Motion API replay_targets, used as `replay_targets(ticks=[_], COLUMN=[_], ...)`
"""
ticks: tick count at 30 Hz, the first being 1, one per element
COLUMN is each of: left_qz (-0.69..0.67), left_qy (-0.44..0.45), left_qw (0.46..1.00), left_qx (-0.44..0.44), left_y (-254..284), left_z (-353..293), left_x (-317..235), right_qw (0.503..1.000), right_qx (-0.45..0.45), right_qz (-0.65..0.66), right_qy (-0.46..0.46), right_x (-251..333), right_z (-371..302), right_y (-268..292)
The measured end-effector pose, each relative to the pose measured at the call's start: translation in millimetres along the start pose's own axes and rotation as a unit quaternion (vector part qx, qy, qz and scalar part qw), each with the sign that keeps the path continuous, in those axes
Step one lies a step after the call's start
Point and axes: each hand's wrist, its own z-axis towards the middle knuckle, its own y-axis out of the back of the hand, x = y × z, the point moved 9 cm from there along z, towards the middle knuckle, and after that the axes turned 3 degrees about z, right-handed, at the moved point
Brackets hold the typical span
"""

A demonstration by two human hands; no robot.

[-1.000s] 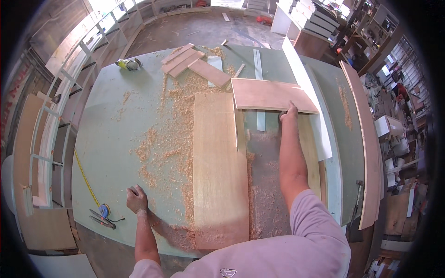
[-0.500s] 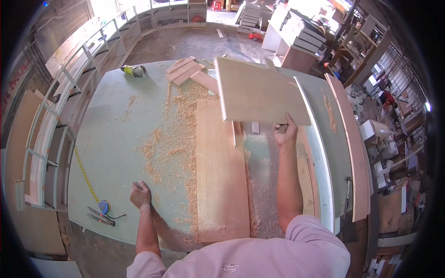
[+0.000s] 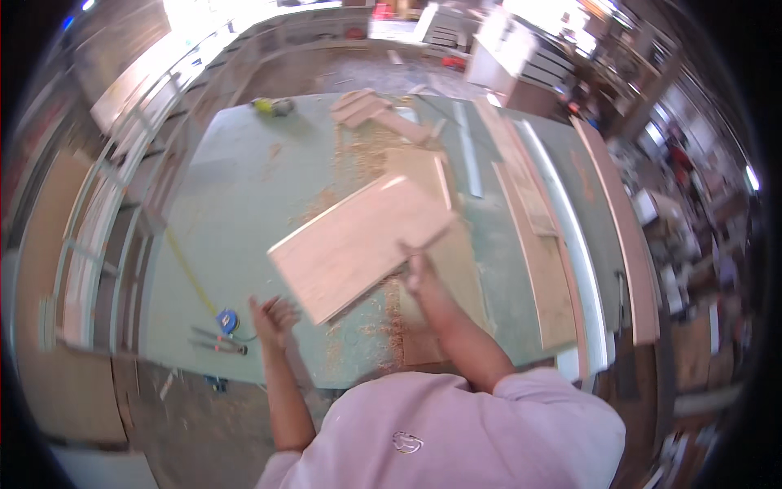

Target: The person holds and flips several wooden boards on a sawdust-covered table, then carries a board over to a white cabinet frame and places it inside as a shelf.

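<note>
The right hand [image 3: 417, 275] has its fingers clamped on the near edge of a pinkish rectangular wooden panel [image 3: 358, 240], aslant above the pale-green counter [image 3: 220, 179]; the left hand [image 3: 275, 320], fingers loosely spread, hangs nearby.

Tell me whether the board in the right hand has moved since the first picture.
Yes. The board in the right hand has moved left and toward the near edge of the table, now much closer to the tape measure.

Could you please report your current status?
Right hand grips wooden panel by near edge. Left hand open, seemingly empty. Wood shavings, blue tape measure on green tabletop.
</note>
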Motion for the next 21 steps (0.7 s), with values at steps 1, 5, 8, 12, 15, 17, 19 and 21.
replay_targets(ticks=[1, 5, 8, 12, 15, 17, 19, 21], left_qz=[0.02, 0.114, 0.212, 0.335, 0.398, 0.425, 0.463, 0.584], left_qy=[-0.014, -0.015, -0.037, -0.076, -0.086, -0.132, -0.165, -0.209], left_qw=[0.998, 0.986, 0.964, 0.92, 0.879, 0.853, 0.821, 0.73], left_qx=[-0.06, -0.117, -0.154, -0.191, -0.247, -0.274, -0.291, -0.286], left_y=[40.2, 118.5, 130.2, 148.2, 172.6, 188.0, 170.8, 80.6], left_z=[-10.7, -53.1, -63.7, -59.6, -63.0, -61.5, -68.9, -88.4], left_x=[-11.9, -25.2, -23.9, -30.5, -33.7, -35.2, -22.4, -14.9], right_qw=[0.999, 0.979, 0.971, 0.886, 0.824, 0.822, 0.877, 0.849], right_qx=[0.032, 0.035, 0.086, 0.279, 0.364, 0.338, 0.218, 0.018], right_qz=[-0.028, -0.147, -0.132, -0.196, -0.336, -0.422, -0.419, -0.509], right_qy=[-0.022, -0.137, -0.178, -0.315, -0.274, -0.181, -0.088, 0.14], right_x=[-35.4, -116.4, -140.1, -156.4, -74.8, 1.2, 75.3, 183.2], right_z=[-0.8, -34.7, -68.4, -120.6, -169.8, -152.0, -89.5, -38.0], right_y=[-22.5, -63.0, -69.3, -54.3, -27.5, 17.8, 124.5, 246.5])
